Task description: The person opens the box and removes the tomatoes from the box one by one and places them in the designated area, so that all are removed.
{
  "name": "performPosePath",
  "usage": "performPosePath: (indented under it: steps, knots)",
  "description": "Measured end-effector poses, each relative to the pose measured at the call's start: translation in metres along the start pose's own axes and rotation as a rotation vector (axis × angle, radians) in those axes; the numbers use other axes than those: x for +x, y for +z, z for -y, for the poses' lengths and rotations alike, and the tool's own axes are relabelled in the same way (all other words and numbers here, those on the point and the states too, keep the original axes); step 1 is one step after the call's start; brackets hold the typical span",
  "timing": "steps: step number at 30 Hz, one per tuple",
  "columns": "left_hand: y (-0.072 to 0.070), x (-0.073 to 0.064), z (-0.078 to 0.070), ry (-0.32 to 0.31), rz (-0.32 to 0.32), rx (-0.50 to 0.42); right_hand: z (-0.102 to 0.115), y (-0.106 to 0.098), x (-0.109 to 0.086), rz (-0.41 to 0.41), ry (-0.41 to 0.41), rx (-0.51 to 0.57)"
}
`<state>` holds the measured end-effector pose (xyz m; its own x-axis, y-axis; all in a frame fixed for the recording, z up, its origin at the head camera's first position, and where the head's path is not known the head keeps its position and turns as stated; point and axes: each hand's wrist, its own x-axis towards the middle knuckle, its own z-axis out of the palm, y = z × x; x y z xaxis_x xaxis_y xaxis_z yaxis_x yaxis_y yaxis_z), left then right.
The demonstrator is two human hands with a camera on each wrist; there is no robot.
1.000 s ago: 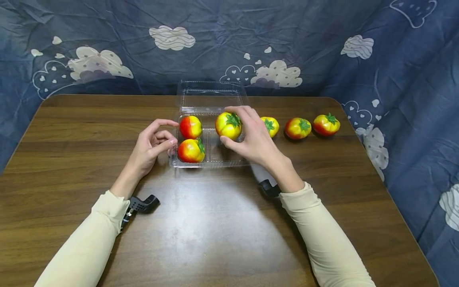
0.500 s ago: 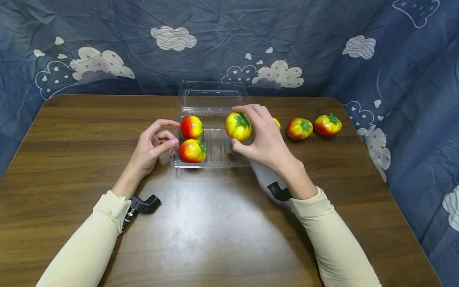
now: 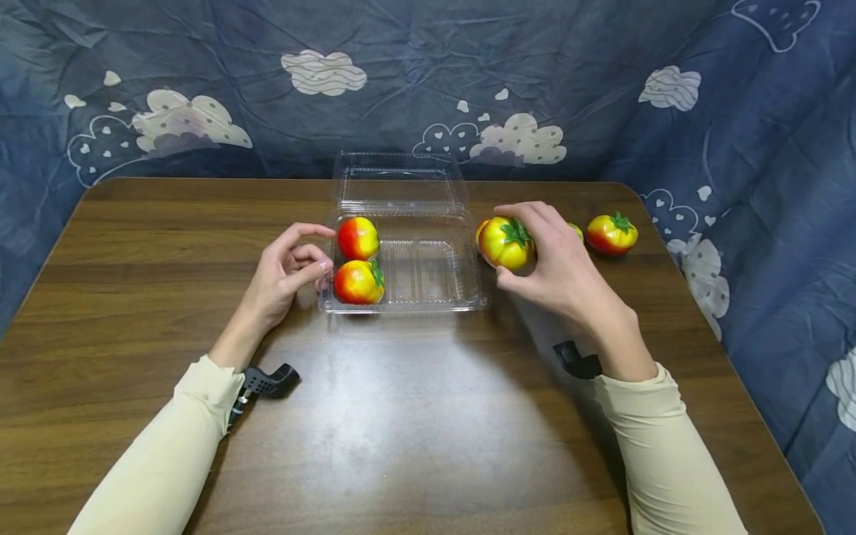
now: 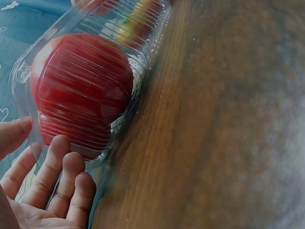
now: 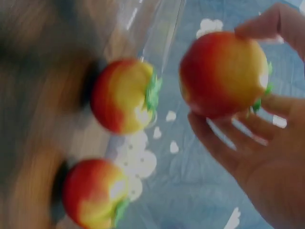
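A clear hinged plastic container (image 3: 428,301) lies with its lid up at the back. Two red-and-yellow tomatoes sit in its left half, a rear tomato (image 3: 357,238) and a front tomato (image 3: 359,282). My left hand (image 3: 277,271) holds the container's left rim, thumb above and fingers below against the ribbed wall (image 4: 71,109). My right hand (image 3: 565,260) grips another tomato (image 3: 506,243) with a green leafy top, held raised just right of the container. In the right wrist view, thumb and fingers close round this held tomato (image 5: 224,74).
Right of the container, loose tomatoes stand in a row on the wooden table (image 3: 401,431). The held one and my right hand partly cover some; the far-right tomato (image 3: 611,234) shows whole. A blue cloud-printed curtain (image 3: 388,111) hangs behind the table.
My right hand has moved right with its tomato, from over the container to beside it. The left hand, the container and the two tomatoes in it stay put.
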<state>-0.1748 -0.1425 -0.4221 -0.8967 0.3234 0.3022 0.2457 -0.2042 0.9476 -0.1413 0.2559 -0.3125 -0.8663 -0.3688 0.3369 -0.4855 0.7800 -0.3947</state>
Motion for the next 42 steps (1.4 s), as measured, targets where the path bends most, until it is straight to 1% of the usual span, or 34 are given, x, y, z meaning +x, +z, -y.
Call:
performPosePath:
  steps: [5, 8, 10, 14, 18, 21, 24, 28, 31, 37, 42]
  knots:
    - [-0.002, 0.0, 0.0, 0.002, -0.002, 0.002, -0.009, -0.01, -0.007, 0.071, 0.001, -0.009]
    - [-0.002, -0.001, -0.001, 0.0, -0.003, 0.006, -0.012, -0.013, -0.009, 0.109, 0.003, -0.016]
    - [-0.002, -0.001, 0.0, 0.0, -0.002, 0.009, -0.013, -0.015, -0.009, 0.15, 0.018, -0.023]
    - [-0.002, -0.001, 0.0, 0.0, 0.0, 0.009, -0.015, -0.016, -0.01, 0.27, 0.053, -0.016]
    - [-0.002, -0.001, 0.0, 0.002, 0.001, 0.011, -0.015, -0.013, -0.012, 0.397, 0.058, 0.003]
    - [-0.003, 0.0, 0.001, 0.001, 0.004, 0.0, -0.014, -0.009, -0.012, 0.449, 0.047, -0.009]
    - [-0.002, 0.001, 0.002, -0.001, 0.004, -0.009, -0.014, -0.006, -0.013, 0.485, 0.042, -0.022]
    - [-0.001, 0.001, 0.002, 0.0, 0.009, -0.014, -0.012, -0.002, -0.013, 0.544, 0.055, -0.027]
    - [-0.001, 0.001, 0.002, 0.005, 0.012, -0.017, -0.01, -0.002, -0.013, 0.572, 0.067, -0.031]
    - [-0.001, 0.002, 0.002, 0.009, 0.013, -0.021, -0.011, -0.004, -0.014, 0.582, 0.067, -0.046]
    - [-0.001, 0.001, 0.001, 0.003, 0.011, -0.022, -0.013, -0.006, -0.014, 0.59, 0.088, -0.01]
